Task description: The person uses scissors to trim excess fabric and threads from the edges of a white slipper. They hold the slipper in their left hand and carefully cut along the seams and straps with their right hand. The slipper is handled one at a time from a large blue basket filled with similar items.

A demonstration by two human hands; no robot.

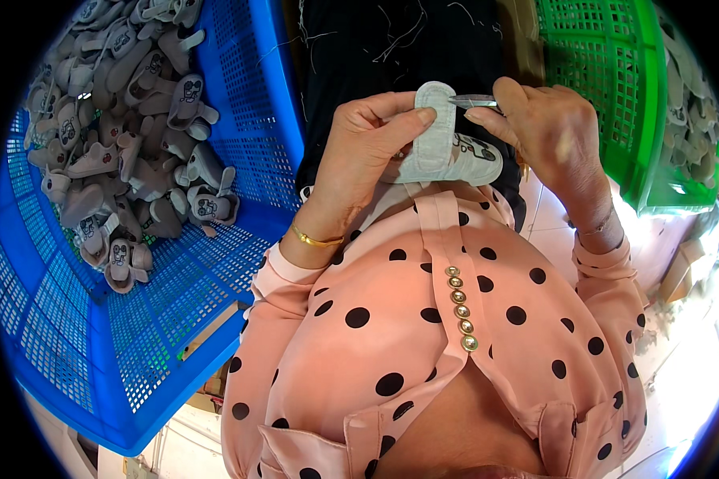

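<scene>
Over my lap, my left hand [379, 132] pinches a small light-grey fabric shoe [478, 164] by its strap [433, 152], thumb on top. The strap stands up with its rounded end away from me. A dark printed picture shows on the shoe's body, partly behind the strap. My right hand [547, 124] is closed around thread snips [473, 100]; only their pointed metal blades show, and the grip is hidden in my fingers. The blade tips touch or nearly touch the right edge of the strap, near its rounded end.
On my left stands a large blue plastic basket [240, 104] with a heap of similar small grey shoes [128, 152] in it. A green plastic basket [591, 48] holding more grey pieces [691, 120] is on my right. Loose threads [399, 36] lie on dark cloth beyond my hands.
</scene>
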